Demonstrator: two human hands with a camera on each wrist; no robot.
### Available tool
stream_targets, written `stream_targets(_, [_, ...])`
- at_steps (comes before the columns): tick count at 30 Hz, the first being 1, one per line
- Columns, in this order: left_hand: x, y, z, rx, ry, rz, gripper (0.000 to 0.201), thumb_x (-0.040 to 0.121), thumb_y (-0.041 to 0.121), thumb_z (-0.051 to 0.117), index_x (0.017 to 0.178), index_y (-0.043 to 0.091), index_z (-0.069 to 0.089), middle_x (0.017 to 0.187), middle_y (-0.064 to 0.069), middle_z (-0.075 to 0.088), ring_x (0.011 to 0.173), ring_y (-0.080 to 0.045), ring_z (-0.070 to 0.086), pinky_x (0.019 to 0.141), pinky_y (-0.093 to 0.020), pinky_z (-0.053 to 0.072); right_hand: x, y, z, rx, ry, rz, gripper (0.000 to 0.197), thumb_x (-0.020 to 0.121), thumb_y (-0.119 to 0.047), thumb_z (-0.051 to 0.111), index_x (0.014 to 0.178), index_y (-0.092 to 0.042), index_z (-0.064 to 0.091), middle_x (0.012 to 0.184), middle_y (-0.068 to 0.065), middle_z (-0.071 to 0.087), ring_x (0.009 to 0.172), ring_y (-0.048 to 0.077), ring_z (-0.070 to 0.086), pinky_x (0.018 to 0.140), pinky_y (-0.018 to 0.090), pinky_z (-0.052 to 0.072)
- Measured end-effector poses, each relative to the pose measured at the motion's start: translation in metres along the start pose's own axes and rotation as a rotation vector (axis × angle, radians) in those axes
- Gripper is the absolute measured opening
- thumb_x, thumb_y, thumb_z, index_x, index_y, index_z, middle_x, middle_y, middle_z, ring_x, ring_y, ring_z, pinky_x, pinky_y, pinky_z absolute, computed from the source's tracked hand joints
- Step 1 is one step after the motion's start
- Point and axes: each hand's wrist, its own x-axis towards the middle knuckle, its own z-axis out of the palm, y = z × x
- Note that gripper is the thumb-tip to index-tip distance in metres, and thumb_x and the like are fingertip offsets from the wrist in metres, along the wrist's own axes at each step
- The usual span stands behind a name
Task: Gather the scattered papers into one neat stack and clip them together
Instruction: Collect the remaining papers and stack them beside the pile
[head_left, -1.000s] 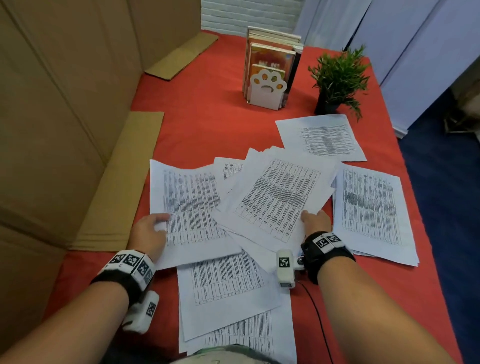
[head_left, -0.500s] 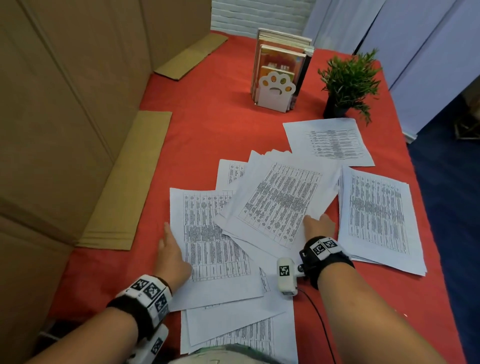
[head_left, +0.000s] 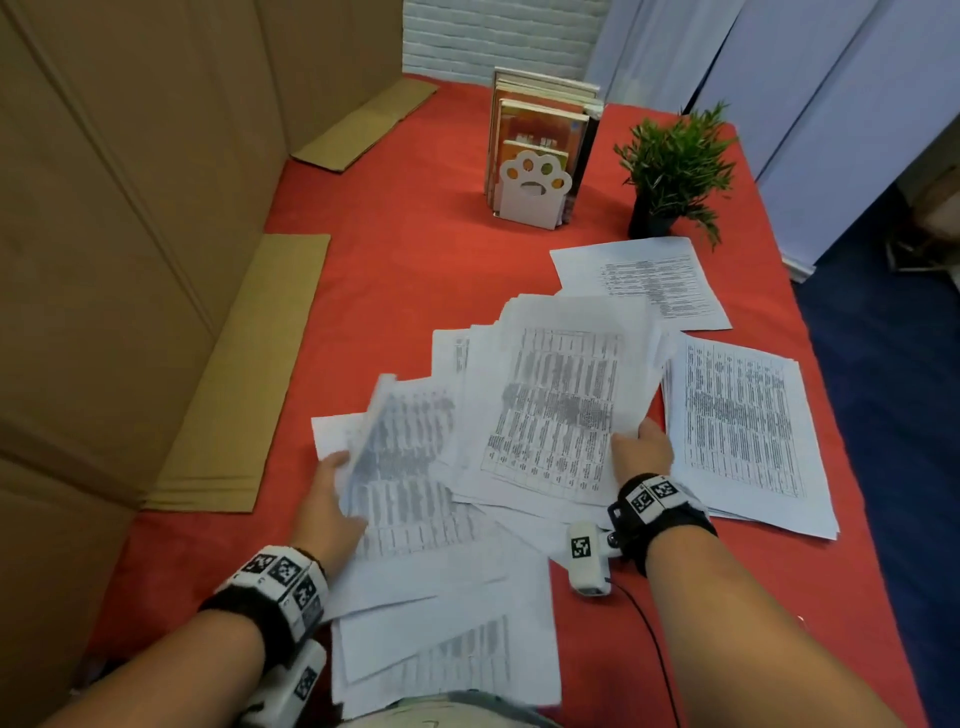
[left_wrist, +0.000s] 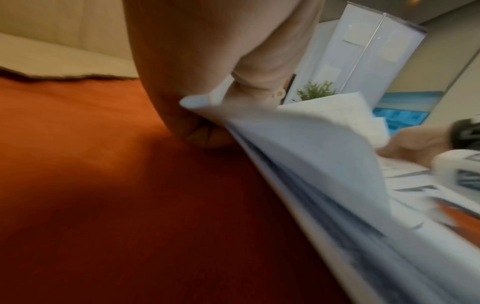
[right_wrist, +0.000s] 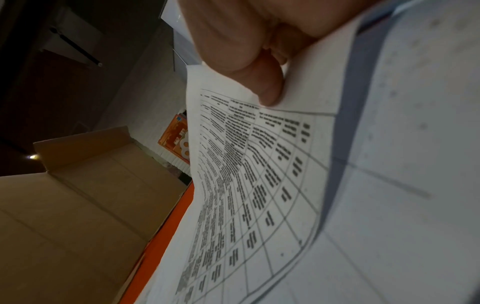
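Printed sheets lie scattered on the red tablecloth (head_left: 410, 249). My right hand (head_left: 641, 449) holds the middle bundle of papers (head_left: 561, 405) by its near right corner, with the thumb (right_wrist: 265, 86) pressed on the top sheet (right_wrist: 259, 185). My left hand (head_left: 332, 493) pinches the left edge of the left sheets (head_left: 410, 467) and lifts it off the cloth; the left wrist view shows the thumb above and the fingers (left_wrist: 205, 135) below the raised papers (left_wrist: 298, 144). More sheets lie at the right (head_left: 737, 426), at the far right (head_left: 644, 280) and near my body (head_left: 457, 649).
A paw-shaped bookend with books (head_left: 535, 171) and a small potted plant (head_left: 670, 171) stand at the back. A cardboard wall (head_left: 130, 260) runs along the left, with a flat cardboard strip (head_left: 244, 374) at its foot. The table's right edge drops to a blue floor.
My left hand has slid right from the left sheet's top to its edge and raised that edge. The middle bundle has turned squarer under my right hand.
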Motion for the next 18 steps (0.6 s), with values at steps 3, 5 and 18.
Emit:
stream_targets(3, [0.013,-0.006,-0.029,0.034,0.145,0.0,0.095,0.075,-0.014,0.062,0.148,0.021,0.013,0.149,-0.014,0.033,0.13,-0.034,0.041,0.1,-0.038,0.036,0.005,0.001,-0.018,0.017,0.013,-0.009,0.052,0.084,0.01,0.041,0.132,-0.011,0.043,0.116,0.016,0.061,0.102,0.03,0.059,0.081,0.027,0.042])
stream_targets(5, [0.019,-0.008,-0.05,0.052,0.218,-0.029,0.102,0.073,-0.014,0.063,0.149,0.023,0.006,0.148,-0.018,0.034,0.126,-0.039,0.044,0.096,-0.042,0.038,0.01,0.005,-0.029,0.04,0.009,0.01,0.068,0.085,0.011,0.041,0.144,-0.021,0.029,0.134,0.013,0.054,0.115,0.03,0.056,0.086,0.023,0.037])
stream_targets(18, [0.047,0.006,-0.055,0.065,0.16,0.036,0.111,0.075,-0.014,0.057,0.145,0.039,-0.01,0.149,-0.015,0.034,0.116,-0.04,0.052,0.089,-0.045,0.048,0.019,0.019,-0.021,0.387,-0.238,-0.017,0.06,0.078,0.01,0.051,0.114,-0.038,0.055,0.12,0.005,0.064,0.111,0.028,0.061,0.099,0.057,0.043])
